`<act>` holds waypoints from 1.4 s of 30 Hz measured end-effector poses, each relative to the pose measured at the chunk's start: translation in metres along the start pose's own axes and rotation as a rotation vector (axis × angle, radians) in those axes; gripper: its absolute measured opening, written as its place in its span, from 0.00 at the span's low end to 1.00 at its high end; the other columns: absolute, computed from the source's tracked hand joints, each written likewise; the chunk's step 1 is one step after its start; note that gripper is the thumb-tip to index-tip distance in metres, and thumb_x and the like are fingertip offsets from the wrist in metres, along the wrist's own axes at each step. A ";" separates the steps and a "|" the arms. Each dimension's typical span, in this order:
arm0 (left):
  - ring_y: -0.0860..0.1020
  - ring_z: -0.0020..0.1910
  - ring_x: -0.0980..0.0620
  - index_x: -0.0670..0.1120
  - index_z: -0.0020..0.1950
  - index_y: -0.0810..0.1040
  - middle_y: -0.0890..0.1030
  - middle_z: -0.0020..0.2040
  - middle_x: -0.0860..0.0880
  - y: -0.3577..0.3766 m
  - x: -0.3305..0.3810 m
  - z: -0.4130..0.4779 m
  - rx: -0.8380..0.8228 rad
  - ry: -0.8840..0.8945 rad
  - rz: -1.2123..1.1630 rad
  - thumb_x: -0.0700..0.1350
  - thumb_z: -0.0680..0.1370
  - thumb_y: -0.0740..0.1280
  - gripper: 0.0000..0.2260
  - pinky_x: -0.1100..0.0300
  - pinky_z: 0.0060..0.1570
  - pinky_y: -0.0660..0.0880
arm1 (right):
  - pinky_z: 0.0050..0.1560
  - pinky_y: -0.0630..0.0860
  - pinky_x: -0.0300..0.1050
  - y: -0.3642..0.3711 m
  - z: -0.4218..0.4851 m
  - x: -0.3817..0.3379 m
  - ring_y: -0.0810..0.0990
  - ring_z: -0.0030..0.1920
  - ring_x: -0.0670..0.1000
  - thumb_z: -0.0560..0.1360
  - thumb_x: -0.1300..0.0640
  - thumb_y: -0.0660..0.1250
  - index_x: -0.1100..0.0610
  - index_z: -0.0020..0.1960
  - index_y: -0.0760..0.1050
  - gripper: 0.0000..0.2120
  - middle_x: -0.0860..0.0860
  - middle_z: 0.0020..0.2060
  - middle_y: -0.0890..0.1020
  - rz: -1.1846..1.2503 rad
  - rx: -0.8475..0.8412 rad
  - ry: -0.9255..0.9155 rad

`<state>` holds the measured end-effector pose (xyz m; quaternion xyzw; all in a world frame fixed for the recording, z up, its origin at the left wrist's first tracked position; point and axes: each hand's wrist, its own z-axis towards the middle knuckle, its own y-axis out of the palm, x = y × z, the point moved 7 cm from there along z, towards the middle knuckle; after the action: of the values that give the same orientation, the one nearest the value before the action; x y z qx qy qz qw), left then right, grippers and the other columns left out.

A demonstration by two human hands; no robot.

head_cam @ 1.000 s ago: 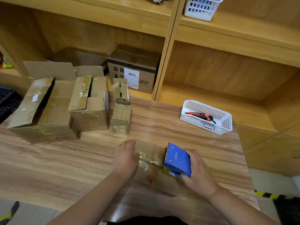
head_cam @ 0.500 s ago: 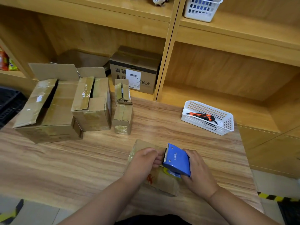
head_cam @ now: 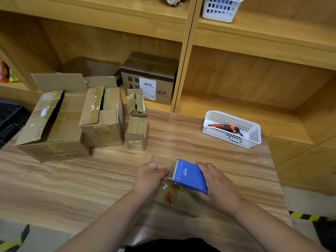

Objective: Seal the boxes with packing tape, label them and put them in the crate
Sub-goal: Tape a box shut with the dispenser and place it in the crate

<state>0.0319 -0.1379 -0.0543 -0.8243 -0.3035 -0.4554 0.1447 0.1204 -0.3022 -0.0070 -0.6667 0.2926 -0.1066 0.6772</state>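
while our right hand (head_cam: 218, 186) gripped the dispenser (head_cam: 190, 176) over the box (head_cam: 174, 199) near the table's (head_cam: 91, 179) front edge, our left hand (head_cam: 152, 176) pinched the tape (head_cam: 166, 183) at its teeth. we saw three open boxes (head_cam: 101, 117) at back left.

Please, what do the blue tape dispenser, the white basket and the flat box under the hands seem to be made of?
Tape dispenser: probably painted metal, smooth blue sheet with rivets and a toothed edge. Basket: white plastic, moulded perforated walls. Box: brown cardboard, corrugated edge, partly glossy under clear tape.
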 end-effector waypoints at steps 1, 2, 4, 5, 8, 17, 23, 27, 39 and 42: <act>0.70 0.21 0.57 0.36 0.39 0.78 0.76 0.23 0.48 -0.001 0.000 0.001 -0.003 0.000 -0.007 0.35 0.73 0.70 0.04 0.66 0.25 0.70 | 0.52 0.61 0.35 -0.002 0.002 -0.003 0.69 0.59 0.47 0.73 0.38 0.64 0.54 0.75 0.54 0.38 0.48 0.61 0.69 -0.019 -0.027 -0.007; 0.71 0.20 0.58 0.36 0.39 0.78 0.76 0.23 0.49 -0.003 -0.001 0.003 0.000 -0.003 -0.011 0.34 0.73 0.70 0.04 0.67 0.24 0.70 | 0.52 0.62 0.35 -0.005 0.004 -0.006 0.69 0.60 0.48 0.74 0.37 0.63 0.54 0.76 0.53 0.38 0.48 0.62 0.68 -0.041 -0.047 -0.011; 0.71 0.20 0.58 0.36 0.39 0.78 0.76 0.25 0.47 -0.010 -0.004 0.006 0.002 -0.013 -0.014 0.34 0.74 0.69 0.04 0.68 0.24 0.71 | 0.55 0.64 0.37 -0.009 0.004 -0.011 0.68 0.61 0.48 0.74 0.36 0.61 0.53 0.77 0.50 0.40 0.48 0.63 0.67 -0.078 -0.082 -0.013; 0.72 0.21 0.57 0.36 0.39 0.78 0.76 0.27 0.45 -0.012 -0.005 0.008 -0.011 -0.016 -0.018 0.34 0.74 0.69 0.04 0.67 0.24 0.71 | 0.56 0.64 0.37 -0.010 0.005 -0.012 0.68 0.61 0.48 0.74 0.35 0.60 0.53 0.77 0.48 0.40 0.48 0.64 0.66 -0.090 -0.096 -0.011; 0.71 0.23 0.55 0.35 0.39 0.79 0.76 0.31 0.41 -0.014 -0.006 0.011 -0.077 -0.014 -0.014 0.34 0.74 0.68 0.04 0.66 0.25 0.70 | 0.56 0.64 0.37 -0.015 0.007 -0.016 0.67 0.61 0.46 0.74 0.35 0.60 0.51 0.77 0.44 0.41 0.46 0.64 0.64 -0.114 -0.134 -0.010; 0.74 0.22 0.59 0.34 0.41 0.79 0.79 0.26 0.47 -0.071 0.000 0.035 0.034 -0.015 0.026 0.34 0.74 0.68 0.03 0.69 0.24 0.72 | 0.54 0.66 0.40 -0.019 0.006 -0.019 0.69 0.59 0.48 0.71 0.30 0.58 0.50 0.77 0.41 0.45 0.47 0.61 0.66 -0.215 -0.214 -0.007; 0.70 0.18 0.61 0.40 0.37 0.76 0.76 0.22 0.51 -0.079 -0.019 0.048 0.097 -0.083 -0.026 0.35 0.76 0.67 0.08 0.70 0.21 0.69 | 0.53 0.66 0.43 -0.009 0.027 -0.047 0.69 0.57 0.50 0.76 0.33 0.53 0.51 0.78 0.40 0.40 0.49 0.60 0.67 -0.281 -0.207 -0.034; 0.68 0.17 0.61 0.41 0.34 0.74 0.74 0.21 0.51 -0.084 -0.025 0.053 0.124 -0.082 -0.060 0.35 0.76 0.67 0.11 0.70 0.20 0.66 | 0.57 0.67 0.45 -0.003 0.039 -0.059 0.69 0.60 0.52 0.76 0.34 0.53 0.53 0.78 0.42 0.39 0.51 0.62 0.67 -0.345 -0.217 -0.045; 0.69 0.21 0.58 0.43 0.31 0.76 0.75 0.24 0.49 -0.104 -0.041 0.063 0.278 -0.055 -0.090 0.37 0.74 0.69 0.11 0.65 0.30 0.70 | 0.57 0.67 0.48 0.008 0.055 -0.075 0.70 0.60 0.54 0.77 0.35 0.52 0.55 0.77 0.42 0.39 0.53 0.63 0.68 -0.417 -0.235 -0.038; 0.69 0.22 0.57 0.43 0.31 0.76 0.75 0.26 0.48 -0.106 -0.044 0.065 0.303 -0.048 -0.070 0.36 0.74 0.69 0.11 0.64 0.31 0.69 | 0.58 0.67 0.48 0.011 0.057 -0.077 0.70 0.60 0.54 0.77 0.35 0.53 0.55 0.77 0.42 0.39 0.53 0.63 0.69 -0.432 -0.239 -0.036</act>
<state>-0.0102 -0.0387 -0.1307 -0.7926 -0.4006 -0.3894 0.2441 0.0866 -0.2122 -0.0019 -0.7909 0.1417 -0.2018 0.5601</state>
